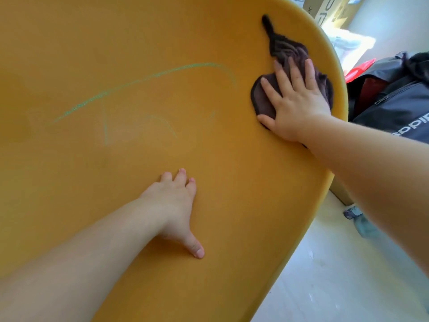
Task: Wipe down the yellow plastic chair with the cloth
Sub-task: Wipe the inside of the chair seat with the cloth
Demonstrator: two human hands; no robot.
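Pressing brown cloth (285,52) onto yellow chair (139,43) nr rim w/ flat right hand (294,103); left hand (176,205) rests open on it, empty.

- We see a bright, daylit scene; the strongest light enters from the upper right, where a white patch (348,40) is blown out, without detail.
- The yellow chair (139,159) is evenly lit, a little darker toward its left side, its surface matte.
- We find only soft, thin shadows under the left hand (176,205) and along the right hand (294,101) pressing the cloth (285,52).
- The wide lens bows the chair's rim and stretches the floor (336,275) at the frame's edges.
- We note slight softness throughout; the lettering on the dark bag (394,105) is blurred.
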